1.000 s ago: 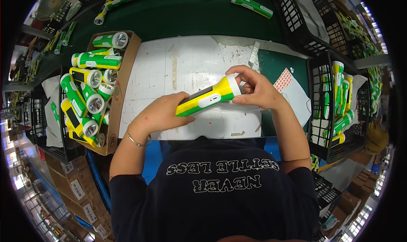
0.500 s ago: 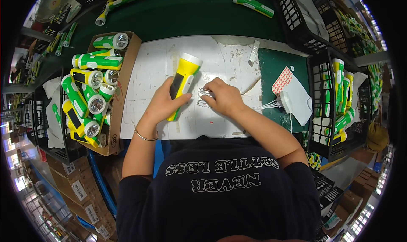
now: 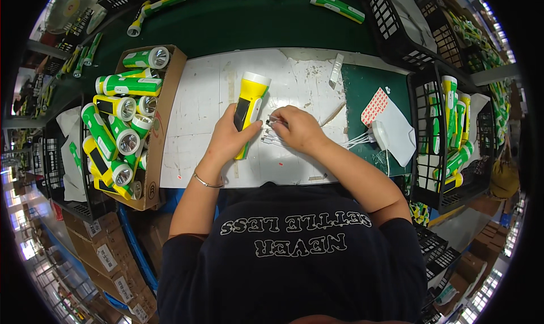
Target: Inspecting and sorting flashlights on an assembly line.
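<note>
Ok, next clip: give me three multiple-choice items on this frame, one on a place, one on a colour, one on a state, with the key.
1. Where is the open brown cardboard box of flashlights?
A. On the person's left
B. On the person's right
C. Under the white work mat

2. What colour is the plastic flashlight body under the left hand?
A. Red with blue
B. Yellow with a black strip
C. All white

3. How is that flashlight placed?
A. Standing upright on its lens
B. Lifted clear of the surface
C. Lying on the white work mat

Key: 1 A, the box sits at the left edge of the mat. 2 B, yellow body, black strip, white head. 3 C, it lies flat with the left hand gripping it, while the right hand pinches thin white wires beside it.
</note>
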### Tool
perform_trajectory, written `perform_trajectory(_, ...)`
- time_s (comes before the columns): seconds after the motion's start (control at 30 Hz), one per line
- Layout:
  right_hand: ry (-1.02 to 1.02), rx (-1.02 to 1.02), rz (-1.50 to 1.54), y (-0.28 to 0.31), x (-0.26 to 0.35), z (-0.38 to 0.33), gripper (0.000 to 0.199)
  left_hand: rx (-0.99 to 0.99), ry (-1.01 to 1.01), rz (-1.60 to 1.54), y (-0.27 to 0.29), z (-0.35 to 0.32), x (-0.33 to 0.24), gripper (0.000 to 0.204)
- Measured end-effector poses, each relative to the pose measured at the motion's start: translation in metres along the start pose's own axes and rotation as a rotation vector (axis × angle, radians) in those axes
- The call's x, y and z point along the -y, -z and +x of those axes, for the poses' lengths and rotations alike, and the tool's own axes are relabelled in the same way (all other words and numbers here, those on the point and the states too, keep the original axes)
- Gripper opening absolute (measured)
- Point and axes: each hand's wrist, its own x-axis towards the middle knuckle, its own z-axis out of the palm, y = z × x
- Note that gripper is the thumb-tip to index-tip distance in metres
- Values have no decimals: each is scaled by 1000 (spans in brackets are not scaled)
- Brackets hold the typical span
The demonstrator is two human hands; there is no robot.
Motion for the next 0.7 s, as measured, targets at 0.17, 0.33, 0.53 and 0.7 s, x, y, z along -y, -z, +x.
perform_trajectory(0.17,50,59,160,23,-3,-5,17,36,10,-141,-4,1,-4,43)
perform_trajectory(0.33,-90,78,716,37,1,-4,14,86,59,-222,-13,0,-13,43)
perform_trajectory(0.53,-141,45,693,46,1,0,15,141,67,-188,-20,1,-19,46)
perform_trajectory(0.7,-207,-4,780,44,2,0,15,62,-29,44,-24,-2,-27,44)
